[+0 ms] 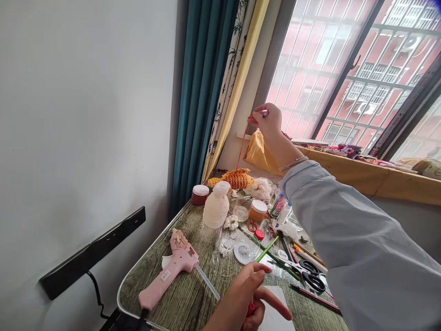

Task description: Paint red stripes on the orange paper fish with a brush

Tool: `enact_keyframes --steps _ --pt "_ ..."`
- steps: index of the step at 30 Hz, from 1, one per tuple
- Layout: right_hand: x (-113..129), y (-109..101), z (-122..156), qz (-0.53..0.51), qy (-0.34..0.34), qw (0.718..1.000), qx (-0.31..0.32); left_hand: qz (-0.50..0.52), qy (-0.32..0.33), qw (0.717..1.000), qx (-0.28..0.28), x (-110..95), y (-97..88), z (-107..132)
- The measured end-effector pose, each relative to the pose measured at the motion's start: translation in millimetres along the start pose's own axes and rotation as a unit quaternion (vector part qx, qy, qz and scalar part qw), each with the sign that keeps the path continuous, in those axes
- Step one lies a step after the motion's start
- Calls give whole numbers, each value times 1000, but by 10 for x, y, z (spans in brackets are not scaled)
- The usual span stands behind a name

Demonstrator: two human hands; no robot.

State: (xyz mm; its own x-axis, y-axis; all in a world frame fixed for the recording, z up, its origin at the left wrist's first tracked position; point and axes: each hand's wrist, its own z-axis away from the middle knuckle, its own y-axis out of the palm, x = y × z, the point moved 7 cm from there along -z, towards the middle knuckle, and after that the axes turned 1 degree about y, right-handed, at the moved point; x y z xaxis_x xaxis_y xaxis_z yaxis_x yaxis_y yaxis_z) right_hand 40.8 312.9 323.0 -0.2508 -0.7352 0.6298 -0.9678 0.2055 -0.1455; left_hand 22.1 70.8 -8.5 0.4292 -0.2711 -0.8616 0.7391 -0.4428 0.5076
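My right hand [267, 120] is raised in front of the window, its fingers pinched on a red string [243, 145]. A small dark-tipped thing also shows between those fingers; its kind is unclear. The string runs down to an orange and brown fish figure [236, 180] at the back of the table. Whether the fish hangs or rests there I cannot tell. Low in the view is my left hand [253, 294], thumb and index finger stretched out, other fingers curled around a small red object [250, 309], mostly hidden. A green stick [267, 249] lies just beyond this hand.
A pink glue gun [172, 266] lies at the table's left. A cream vase-shaped piece [217, 207] stands mid-table, near white-lidded jars [258, 210]. Black-handled scissors [310, 273] and several pens lie to the right. The wall and a teal curtain [203, 92] border the left.
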Motion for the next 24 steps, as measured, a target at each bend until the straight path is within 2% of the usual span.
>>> enact_keyframes --steps 6,13,24 --pt "86 233 90 -24 -7 999 20 2 -13 1000 -2 11 3 5" --pt "50 462 264 -10 7 997 74 4 -11 1000 2 6 16 -6" --pt "-48 639 372 38 22 986 163 6 -1 1000 2 28 -4 -13"
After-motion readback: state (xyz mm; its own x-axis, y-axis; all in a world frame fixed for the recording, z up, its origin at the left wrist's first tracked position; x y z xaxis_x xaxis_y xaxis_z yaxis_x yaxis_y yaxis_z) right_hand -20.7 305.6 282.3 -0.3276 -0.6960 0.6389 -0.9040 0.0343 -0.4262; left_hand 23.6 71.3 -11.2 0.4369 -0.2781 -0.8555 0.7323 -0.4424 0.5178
